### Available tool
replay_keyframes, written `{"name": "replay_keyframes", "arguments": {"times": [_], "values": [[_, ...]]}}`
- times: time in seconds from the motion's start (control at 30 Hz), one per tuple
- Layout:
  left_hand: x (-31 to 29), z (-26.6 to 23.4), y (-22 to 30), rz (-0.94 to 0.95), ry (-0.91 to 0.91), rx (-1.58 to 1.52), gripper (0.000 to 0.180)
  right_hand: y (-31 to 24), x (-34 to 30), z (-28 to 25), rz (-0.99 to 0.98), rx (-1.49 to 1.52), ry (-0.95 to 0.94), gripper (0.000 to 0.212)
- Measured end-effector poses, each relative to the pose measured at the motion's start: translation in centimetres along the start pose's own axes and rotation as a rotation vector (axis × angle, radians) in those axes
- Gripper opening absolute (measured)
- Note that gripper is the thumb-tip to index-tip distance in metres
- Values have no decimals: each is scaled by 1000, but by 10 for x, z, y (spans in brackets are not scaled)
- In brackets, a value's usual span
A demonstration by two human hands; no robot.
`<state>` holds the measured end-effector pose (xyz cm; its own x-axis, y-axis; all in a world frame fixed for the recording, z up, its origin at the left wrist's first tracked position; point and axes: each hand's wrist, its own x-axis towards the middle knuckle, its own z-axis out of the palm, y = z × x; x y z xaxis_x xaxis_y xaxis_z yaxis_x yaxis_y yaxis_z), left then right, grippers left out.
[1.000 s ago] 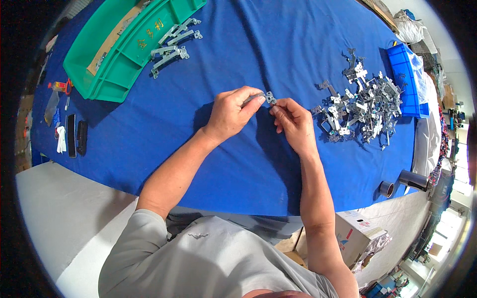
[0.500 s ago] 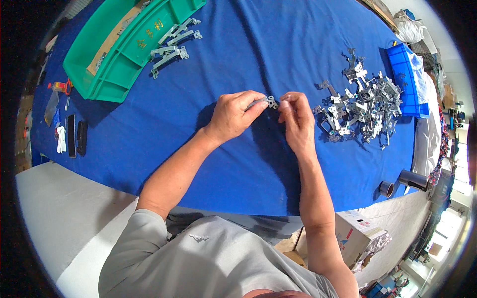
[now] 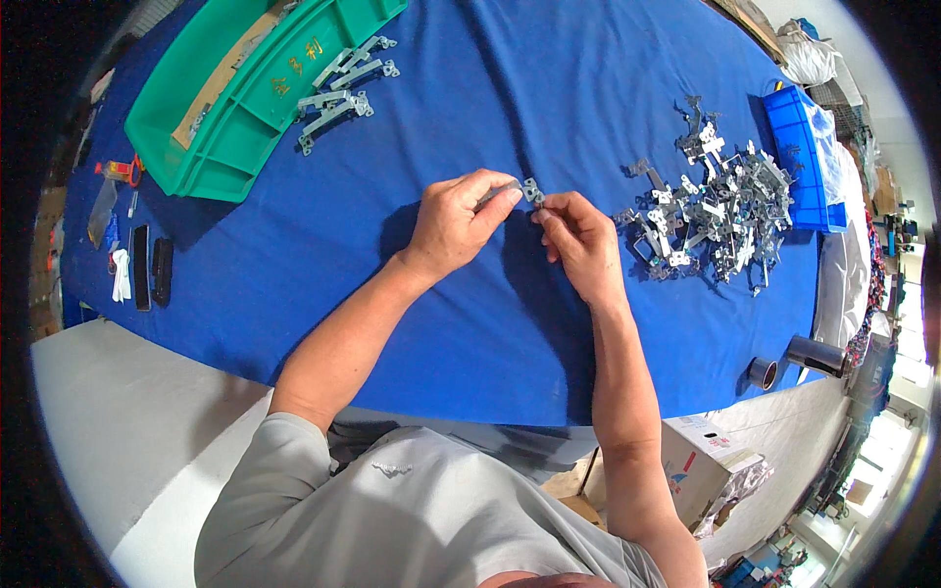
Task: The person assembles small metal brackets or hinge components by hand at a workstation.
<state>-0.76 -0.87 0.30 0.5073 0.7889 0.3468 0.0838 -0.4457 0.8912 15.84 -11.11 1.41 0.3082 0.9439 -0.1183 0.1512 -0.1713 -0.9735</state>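
Observation:
A small grey metal bracket [image 3: 531, 188] with a holed, lobed end is held above the blue cloth in the middle. My left hand [image 3: 456, 220] is closed around its bar, thumb and forefinger pressing on it; part of the bar is hidden by the fingers. From the right, my right hand [image 3: 586, 247] pinches at the holed end with thumb and forefinger, its other fingers curled. Whether a smaller part sits between those fingertips I cannot tell. A heap of similar metal brackets [image 3: 725, 211] lies to the right of my right hand.
Several brackets [image 3: 338, 98] lie beside a green plastic bin [image 3: 235, 137] at the far left. A blue crate [image 3: 799, 157] stands behind the heap. Dark cylinders [image 3: 816, 355] rest near the right front edge. Black strips [image 3: 142, 267] and a red-capped bottle [image 3: 116, 171] lie at left.
My right hand has moved left and its fingertips have closed at the bracket's holed end. The bracket has tilted slightly and risen a little; my left hand has shifted slightly left.

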Motion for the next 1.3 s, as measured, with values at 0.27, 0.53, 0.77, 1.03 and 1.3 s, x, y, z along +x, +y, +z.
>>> {"name": "replay_keyframes", "arguments": {"times": [0.27,0.53,0.77,1.03,1.3], "values": [[-1,1,-1,96,-111,43,16,-4,1,6,-83,80,23,12],[-2,0,0,36,-51,36,15,-7,0,-1,-79,114,124,10],[-1,-2,-1,-67,-48,37,15,-9,-2,0,72,8,-8,18],[-1,-1,1,-31,-33,0,15,-3,-1,1,-3,-10,1,14],[-1,1,1,41,-77,37,17,-4,0,7,-94,81,51,10]]}}
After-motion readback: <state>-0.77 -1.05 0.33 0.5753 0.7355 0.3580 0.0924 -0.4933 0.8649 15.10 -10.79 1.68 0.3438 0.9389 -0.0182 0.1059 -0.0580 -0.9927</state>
